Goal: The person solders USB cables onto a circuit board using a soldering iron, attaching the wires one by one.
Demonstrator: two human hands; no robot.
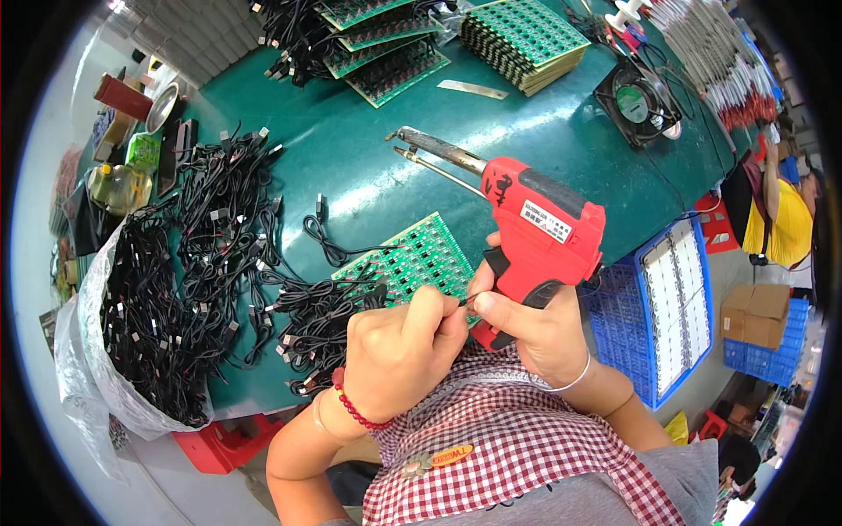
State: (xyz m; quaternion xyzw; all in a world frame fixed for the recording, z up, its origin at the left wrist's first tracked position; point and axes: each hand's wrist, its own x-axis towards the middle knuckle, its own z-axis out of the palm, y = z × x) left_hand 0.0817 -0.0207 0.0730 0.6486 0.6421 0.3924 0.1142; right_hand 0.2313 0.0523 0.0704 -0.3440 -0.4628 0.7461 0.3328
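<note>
My right hand (pixel 548 329) is wrapped round the handle of a red soldering gun (pixel 548 215), whose metal tip points up and to the left above the table. The thumb and a finger of that hand also meet at a thin dark wire (pixel 471 299). Beside it my left hand (pixel 399 355) is closed in a pinch at the same wire, its fingertips partly hidden. Just beyond both hands lies a green circuit board panel (pixel 425 254) with rows of small parts. Black USB cables (pixel 320 320) lie over its left side.
More black cables (pixel 219 202) heap up at the left, some in a plastic bag (pixel 92 351). Stacked circuit boards (pixel 526 39), a metal strip (pixel 474 89) and a small fan (pixel 636 101) occupy the green table's (pixel 351 131) far side. A blue crate (pixel 618 324) stands at the right.
</note>
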